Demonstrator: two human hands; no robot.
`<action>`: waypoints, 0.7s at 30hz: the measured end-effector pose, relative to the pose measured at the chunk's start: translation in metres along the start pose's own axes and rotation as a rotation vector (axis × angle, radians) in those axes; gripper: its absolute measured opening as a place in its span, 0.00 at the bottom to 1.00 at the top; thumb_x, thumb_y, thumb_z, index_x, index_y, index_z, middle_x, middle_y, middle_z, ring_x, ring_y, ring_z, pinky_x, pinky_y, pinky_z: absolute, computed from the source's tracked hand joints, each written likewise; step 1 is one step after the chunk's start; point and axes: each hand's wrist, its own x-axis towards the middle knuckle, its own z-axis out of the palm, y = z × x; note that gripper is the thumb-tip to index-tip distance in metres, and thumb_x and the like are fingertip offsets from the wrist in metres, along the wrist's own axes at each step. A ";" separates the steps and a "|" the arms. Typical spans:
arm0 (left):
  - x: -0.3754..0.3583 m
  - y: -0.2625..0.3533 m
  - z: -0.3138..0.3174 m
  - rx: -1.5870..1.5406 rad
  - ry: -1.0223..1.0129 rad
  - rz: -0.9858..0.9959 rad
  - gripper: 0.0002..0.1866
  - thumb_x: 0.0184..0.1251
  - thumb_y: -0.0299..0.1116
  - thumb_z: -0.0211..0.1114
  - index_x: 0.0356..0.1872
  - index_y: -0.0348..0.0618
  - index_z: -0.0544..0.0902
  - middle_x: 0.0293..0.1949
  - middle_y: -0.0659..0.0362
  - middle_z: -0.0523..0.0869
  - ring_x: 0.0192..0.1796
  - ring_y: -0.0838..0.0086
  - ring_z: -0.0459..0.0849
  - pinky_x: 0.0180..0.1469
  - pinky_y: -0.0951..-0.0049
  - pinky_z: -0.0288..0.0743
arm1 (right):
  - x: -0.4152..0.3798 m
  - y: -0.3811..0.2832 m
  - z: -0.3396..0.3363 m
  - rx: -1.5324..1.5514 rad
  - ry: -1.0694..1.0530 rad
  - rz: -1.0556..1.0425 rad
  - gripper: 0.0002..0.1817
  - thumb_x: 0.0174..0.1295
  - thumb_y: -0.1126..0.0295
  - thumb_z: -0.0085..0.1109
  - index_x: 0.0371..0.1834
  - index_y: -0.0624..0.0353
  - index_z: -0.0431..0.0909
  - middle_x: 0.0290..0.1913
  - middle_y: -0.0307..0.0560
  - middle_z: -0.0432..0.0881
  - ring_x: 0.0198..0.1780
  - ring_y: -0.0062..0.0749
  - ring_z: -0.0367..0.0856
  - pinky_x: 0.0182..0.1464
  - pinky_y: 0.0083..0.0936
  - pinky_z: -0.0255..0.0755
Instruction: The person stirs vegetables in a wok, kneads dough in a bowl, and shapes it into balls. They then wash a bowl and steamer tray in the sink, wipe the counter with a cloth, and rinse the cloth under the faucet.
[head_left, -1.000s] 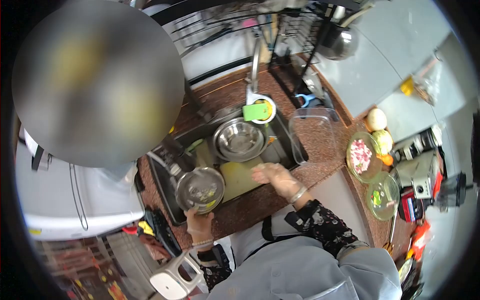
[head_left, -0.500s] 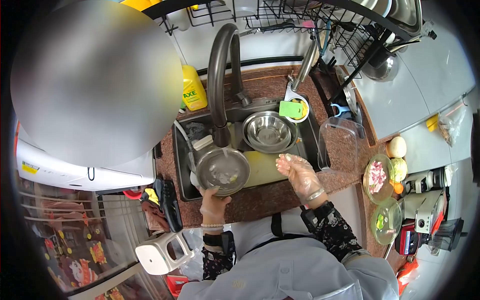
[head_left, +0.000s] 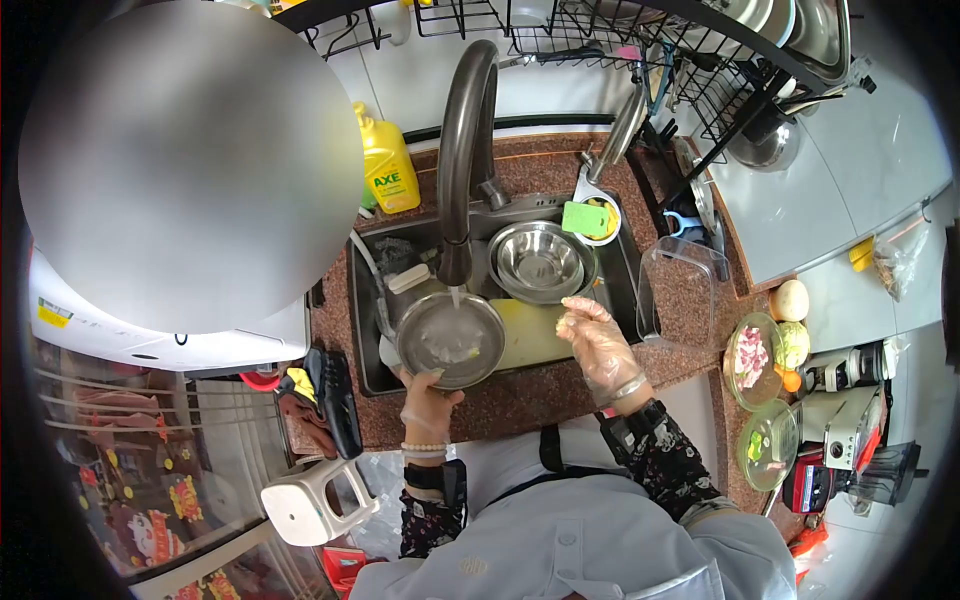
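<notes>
My left hand [head_left: 430, 408], in a clear glove, grips the near rim of a round metal bowl [head_left: 450, 365] with some water and small pale bits in it. Water runs into the bowl from the dark faucet [head_left: 457, 262]. My right hand [head_left: 603, 352], also gloved, is raised over the front right of the sink [head_left: 375, 375], its fingers bent; whether a small piece lies between its fingertips is too small to tell. Behind it, nested metal bowls [head_left: 541, 258] stand in the sink, with a pale green board [head_left: 530, 335] under or beside them.
A yellow bottle [head_left: 390, 165] stands behind the sink. A green sponge [head_left: 590, 218] sits on a white-handled holder at the back right. Right of the sink are a clear container [head_left: 680, 295] and plates with meat [head_left: 751, 357] and green pieces [head_left: 757, 447]. A white stool [head_left: 305, 503] stands lower left.
My right hand's fingers have curled inward and tilted up slightly. My left hand still holds the bowl under the running water. The camera view has shifted a little.
</notes>
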 end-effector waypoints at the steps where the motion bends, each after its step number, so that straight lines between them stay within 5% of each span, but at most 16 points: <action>1: -0.001 0.000 0.001 0.001 -0.001 0.002 0.29 0.56 0.34 0.60 0.61 0.61 0.66 0.57 0.57 0.72 0.52 0.62 0.78 0.35 0.64 0.80 | 0.000 0.001 -0.001 0.013 -0.003 -0.007 0.11 0.61 0.83 0.59 0.47 0.62 0.79 0.44 0.44 0.81 0.42 0.27 0.81 0.47 0.23 0.79; 5: 0.001 -0.004 -0.001 0.095 -0.041 0.097 0.26 0.56 0.31 0.61 0.58 0.59 0.69 0.58 0.57 0.70 0.53 0.62 0.77 0.35 0.65 0.81 | 0.002 0.006 -0.007 0.057 0.022 0.015 0.12 0.60 0.85 0.59 0.46 0.61 0.79 0.41 0.44 0.81 0.40 0.28 0.82 0.45 0.24 0.80; 9: -0.004 0.007 0.003 -0.206 -0.048 -0.055 0.18 0.57 0.22 0.62 0.48 0.52 0.75 0.63 0.60 0.63 0.57 0.63 0.74 0.37 0.66 0.83 | 0.002 0.006 0.000 0.044 0.067 0.026 0.12 0.60 0.84 0.60 0.45 0.61 0.78 0.40 0.44 0.82 0.39 0.30 0.83 0.44 0.26 0.81; 12: 0.005 -0.005 -0.009 -0.053 -0.122 0.046 0.14 0.57 0.17 0.61 0.42 0.48 0.77 0.64 0.62 0.58 0.59 0.63 0.72 0.38 0.67 0.83 | -0.002 0.005 0.010 0.019 0.144 0.035 0.10 0.60 0.83 0.61 0.45 0.62 0.78 0.40 0.47 0.82 0.41 0.31 0.83 0.45 0.27 0.82; 21: 0.007 -0.007 -0.002 -0.078 -0.040 -0.012 0.20 0.59 0.23 0.60 0.51 0.53 0.71 0.59 0.59 0.66 0.55 0.65 0.74 0.36 0.67 0.80 | 0.001 -0.002 0.017 -0.024 0.170 0.021 0.10 0.61 0.82 0.61 0.46 0.67 0.77 0.43 0.52 0.82 0.44 0.32 0.83 0.48 0.25 0.82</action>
